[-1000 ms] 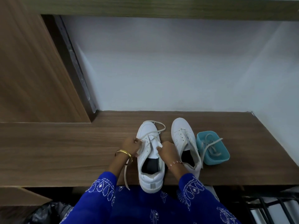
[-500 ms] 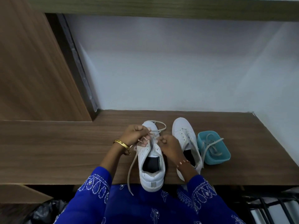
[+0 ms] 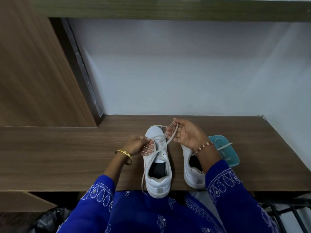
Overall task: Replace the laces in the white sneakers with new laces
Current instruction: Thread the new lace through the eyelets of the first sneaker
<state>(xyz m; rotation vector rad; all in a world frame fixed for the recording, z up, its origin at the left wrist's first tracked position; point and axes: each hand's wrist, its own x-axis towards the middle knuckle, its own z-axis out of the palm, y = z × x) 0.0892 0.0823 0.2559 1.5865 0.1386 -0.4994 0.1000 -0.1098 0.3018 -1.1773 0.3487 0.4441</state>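
Right hand [image 3: 188, 137] pinches the lace [image 3: 170, 140] taut above the left sneaker [image 3: 157, 165] on the bench [image 3: 67, 157]; left hand [image 3: 138, 145] grips its other run. Limp, light cord: best held near the eyelets.

Looks like a home here, a built-in nook: a wood-grain counter [image 3: 67, 157] set against a plain pale wall [image 3: 185, 73] beyond the fingers, a matching wooden panel [image 3: 33, 73] off to their left, and a wood shelf [image 3: 168, 9] running overhead.
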